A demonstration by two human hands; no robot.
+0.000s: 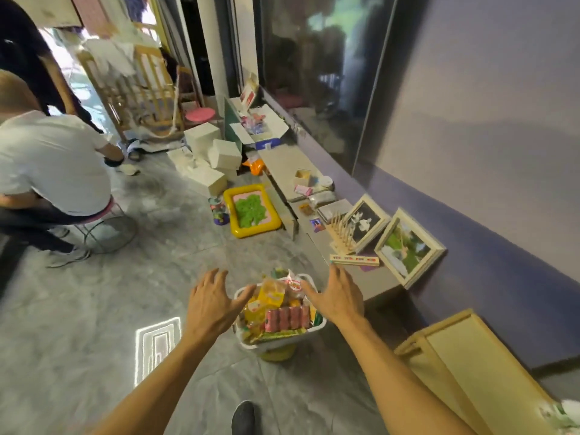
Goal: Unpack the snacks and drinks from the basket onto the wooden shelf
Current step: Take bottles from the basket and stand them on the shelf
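Left hand [210, 304] and right hand [337, 296], spread empty, flank the basket [320, 325] — picture frames [408, 248] nearby, seemingly wall-propped.

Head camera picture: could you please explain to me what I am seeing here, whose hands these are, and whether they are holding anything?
One camera sits on a person's head, looking forward and down, so the two arms are the wearer's own. The left hand and right hand are spread open at either side of a white basket, holding nothing. The basket is full of snack packets. To the right lies a pale wooden shelf; picture frames lean against the wall. At left sits another person.
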